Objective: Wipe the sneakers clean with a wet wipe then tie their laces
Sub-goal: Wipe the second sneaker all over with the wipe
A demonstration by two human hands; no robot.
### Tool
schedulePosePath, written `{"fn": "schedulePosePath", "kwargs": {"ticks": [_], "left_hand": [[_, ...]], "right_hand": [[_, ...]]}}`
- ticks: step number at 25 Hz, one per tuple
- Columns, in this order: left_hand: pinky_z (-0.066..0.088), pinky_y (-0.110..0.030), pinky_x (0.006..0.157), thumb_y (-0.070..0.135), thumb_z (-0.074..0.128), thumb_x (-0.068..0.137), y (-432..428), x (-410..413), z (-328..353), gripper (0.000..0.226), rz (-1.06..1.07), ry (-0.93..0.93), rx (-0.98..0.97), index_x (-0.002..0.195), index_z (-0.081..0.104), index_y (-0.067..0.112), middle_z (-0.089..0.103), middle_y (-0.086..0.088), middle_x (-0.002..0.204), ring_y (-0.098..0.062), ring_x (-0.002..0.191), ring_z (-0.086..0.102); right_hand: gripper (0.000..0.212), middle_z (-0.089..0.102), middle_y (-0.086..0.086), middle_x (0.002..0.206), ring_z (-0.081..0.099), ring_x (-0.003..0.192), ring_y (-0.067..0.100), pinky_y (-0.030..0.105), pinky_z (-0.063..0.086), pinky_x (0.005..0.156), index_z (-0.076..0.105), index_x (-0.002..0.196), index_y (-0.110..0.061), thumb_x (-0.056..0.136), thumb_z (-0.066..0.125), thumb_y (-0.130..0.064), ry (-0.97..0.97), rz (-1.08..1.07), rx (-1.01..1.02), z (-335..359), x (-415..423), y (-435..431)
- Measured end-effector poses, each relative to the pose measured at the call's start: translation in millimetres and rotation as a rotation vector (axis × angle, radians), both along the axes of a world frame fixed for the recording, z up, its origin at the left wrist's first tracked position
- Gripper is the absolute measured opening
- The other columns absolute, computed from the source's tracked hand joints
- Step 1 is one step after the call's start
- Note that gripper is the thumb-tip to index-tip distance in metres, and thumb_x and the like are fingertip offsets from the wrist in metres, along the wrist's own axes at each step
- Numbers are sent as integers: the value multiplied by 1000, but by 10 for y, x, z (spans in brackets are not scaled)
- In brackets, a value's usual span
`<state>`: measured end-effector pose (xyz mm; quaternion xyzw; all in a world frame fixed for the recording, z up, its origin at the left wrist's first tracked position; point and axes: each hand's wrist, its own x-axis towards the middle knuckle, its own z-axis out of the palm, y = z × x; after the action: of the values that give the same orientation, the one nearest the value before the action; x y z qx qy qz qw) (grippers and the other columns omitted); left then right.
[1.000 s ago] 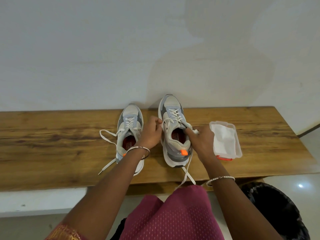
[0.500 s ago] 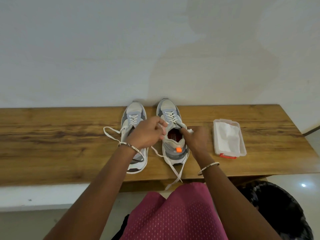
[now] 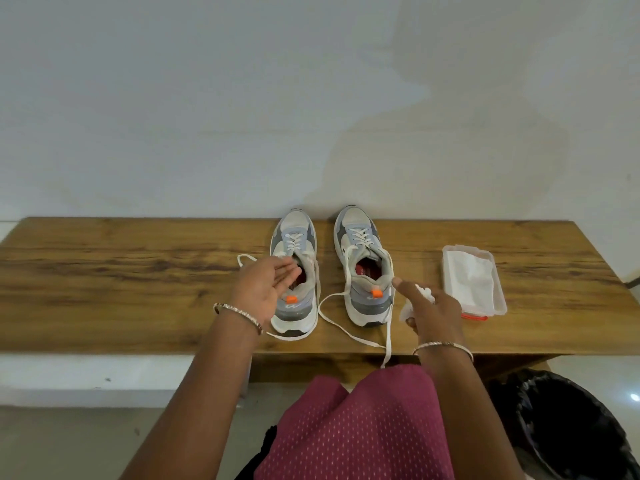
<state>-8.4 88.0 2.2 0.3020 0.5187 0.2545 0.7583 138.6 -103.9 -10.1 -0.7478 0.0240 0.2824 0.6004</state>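
Two grey-and-white sneakers stand side by side on the wooden bench [image 3: 138, 278], toes toward the wall. The left sneaker [image 3: 294, 237] and the right sneaker [image 3: 363, 299] both have loose white laces [image 3: 332, 317] trailing toward the bench's front edge. My left hand [image 3: 266, 289] hovers palm up and open over the left sneaker's heel, holding nothing. My right hand [image 3: 429, 306] is just right of the right sneaker, fingers curled on a crumpled white wet wipe [image 3: 420, 296], forefinger pointing at the shoe.
A clear plastic box of white wipes [image 3: 498, 299] with a red clip sits on the bench to the right. A black-lined bin [image 3: 581, 427] stands on the floor at lower right. A white wall rises behind the bench. My pink garment fills the bottom middle.
Both hands have let go of the right sneaker's tongue and laces and drawn back toward me. The left hand has opened over the left sneaker; the right moved to the shoe's right side.
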Motion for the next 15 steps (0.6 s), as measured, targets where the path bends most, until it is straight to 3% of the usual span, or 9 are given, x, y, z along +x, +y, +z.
{"fn": "schedulePosePath", "kwargs": {"ticks": [3, 6, 10, 13, 15], "left_hand": [[45, -42, 108, 2, 47, 100, 68, 83, 55, 17, 31, -119, -245, 108, 55, -11, 59, -26, 116, -36, 116, 59], [42, -32, 109, 11, 45, 101, 216, 213, -44, 21, 57, -285, -504, 113, 51, -6, 56, -21, 110, -23, 109, 59], [47, -10, 85, 18, 57, 96, 338, 421, -292, 15, 106, -283, -579, 96, 55, 3, 56, -11, 82, -12, 69, 53], [49, -13, 52, 24, 64, 92, 375, 574, -419, 18, 117, -203, -498, 94, 57, 8, 53, -4, 76, -8, 58, 51], [44, -14, 37, 29, 67, 91, 372, 641, -474, 20, 146, -136, -460, 86, 56, 13, 49, 2, 68, -5, 44, 50]], "right_hand": [[18, 62, 15, 102, 61, 80, 22, 30, 54, 69, 64, 97, -4, 84, 72, -13, 420, -81, 261, 32, -152, -127], [22, 63, 27, 120, 68, 98, 32, 31, 61, 75, 60, 109, 12, 88, 61, 5, 564, -16, 440, 43, -207, -216], [26, 64, 28, 124, 68, 107, 31, 31, 61, 80, 57, 115, 17, 90, 57, 9, 565, 68, 528, 50, -229, -246], [18, 68, 24, 119, 68, 106, 30, 32, 60, 82, 64, 106, 12, 89, 59, 8, 547, 79, 506, 15, -252, -238], [21, 69, 23, 117, 67, 107, 30, 33, 59, 83, 64, 109, 11, 89, 60, 8, 552, 42, 503, -26, -266, -234]]}}
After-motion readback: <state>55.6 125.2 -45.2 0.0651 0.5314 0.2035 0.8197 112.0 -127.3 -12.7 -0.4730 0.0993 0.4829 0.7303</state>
